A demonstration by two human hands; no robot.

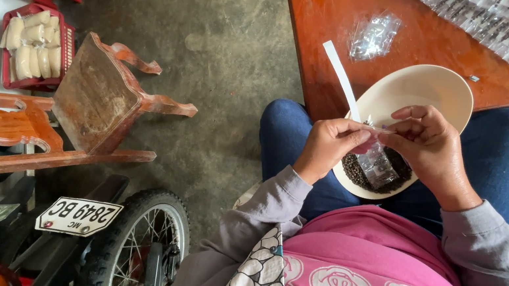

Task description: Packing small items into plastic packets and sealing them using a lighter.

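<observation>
Two hands meet over a cream bowl on the lap of a seated person in blue trousers and a pink top with grey sleeves. The biggest thing in view is the reddish wooden table (326, 13), whose near left corner reaches toward the person's knees. Left of it, on the concrete floor, stands a wooden chair (98, 98), and at the bottom edge of the view the spoked wheel (143, 247) of a motorbike shows beside a white number plate. A red basket (36, 46) of pale filled packets sits near the chair's upper left.

The cream bowl (408, 91) rests with its far rim against the table's near edge and holds a dark heap of small grains in its near part. A white spoon handle (341, 75) sticks out over the bowl's far left rim. Along the table's far right edge lies a row of filled clear packets (490, 27), and a crumpled clear bag (374, 37) lies nearer the bowl.

The left hand (330, 147) and the right hand (430, 144) each pinch the top of a small clear bag (376, 167) with fingers curled tightly; it hangs between them over the bowl, partly filled with dark grains.
</observation>
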